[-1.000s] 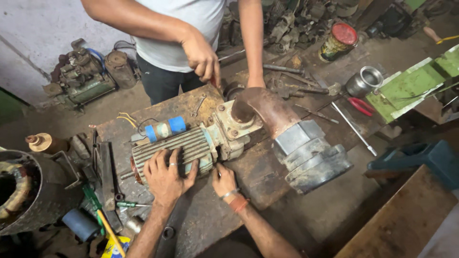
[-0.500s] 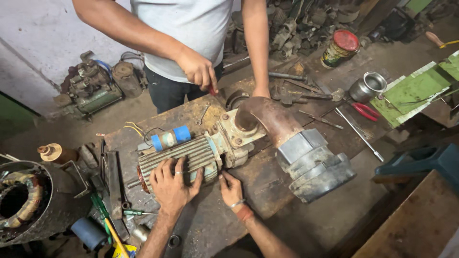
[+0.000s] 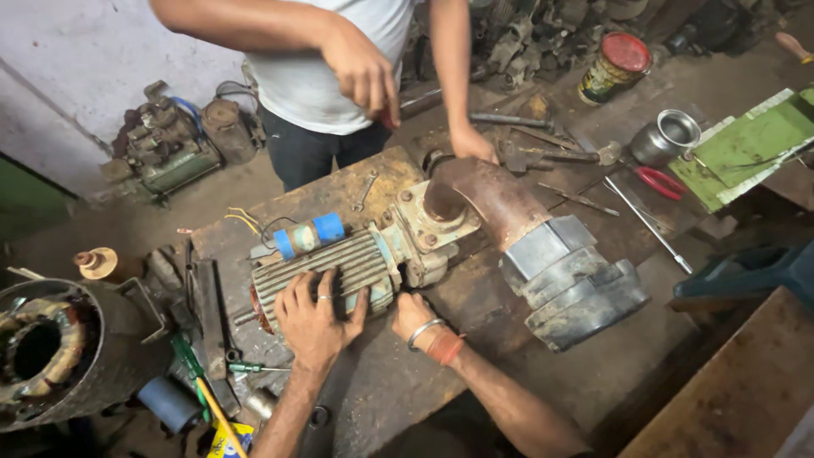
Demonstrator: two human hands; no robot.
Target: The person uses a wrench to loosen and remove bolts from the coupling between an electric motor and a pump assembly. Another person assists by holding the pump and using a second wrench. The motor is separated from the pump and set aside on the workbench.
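Hands remain on the finned pump motor (image 3: 326, 267) lying on the bench (image 3: 381, 399): left hand (image 3: 315, 318) flat, fingers spread, gripping nothing; right hand (image 3: 413, 315) has shifted under the housing, grip apparently curled. Co-worker's hand (image 3: 360, 72) has risen clear.

Right hand (image 3: 413, 315): fingertips hidden behind the motor (image 3: 326, 267) body, grip undeterminable. Co-worker (image 3: 331, 51) cut off above the chest by the top edge. Stator housing (image 3: 59, 356) clipped at lower left. Wooden board (image 3: 746, 390) clipped at lower right.
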